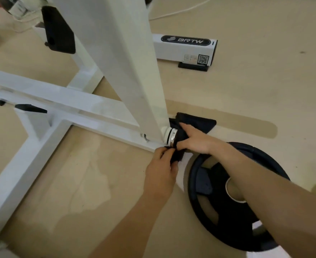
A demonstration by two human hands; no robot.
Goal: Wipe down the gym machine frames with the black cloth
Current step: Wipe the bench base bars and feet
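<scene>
Closest to the lens are the two bare forearms (265, 192), reaching down toward the machine's base. Starting at the left, I see the white painted steel frame (41, 146) lying in smooth, square-section beams across the matte beige floor (97, 192), with a thick white upright post (134, 71) rising from their joint. At the post's foot a short peg with a shiny chrome collar (173, 136) sticks out, and the soft, folded black cloth (196, 121) is draped over it. The left hand (161, 164) pinches the cloth's hanging end just below the peg, and the right hand (194, 140) curls over the cloth on top of it. I judge this as the peg being wiped. The next move calls for drawing or twisting the cloth along it, then shifting to the post's flat faces. Furthest right, a dark rubbery weight plate (218, 211) with cut-out grips lies flat.
</scene>
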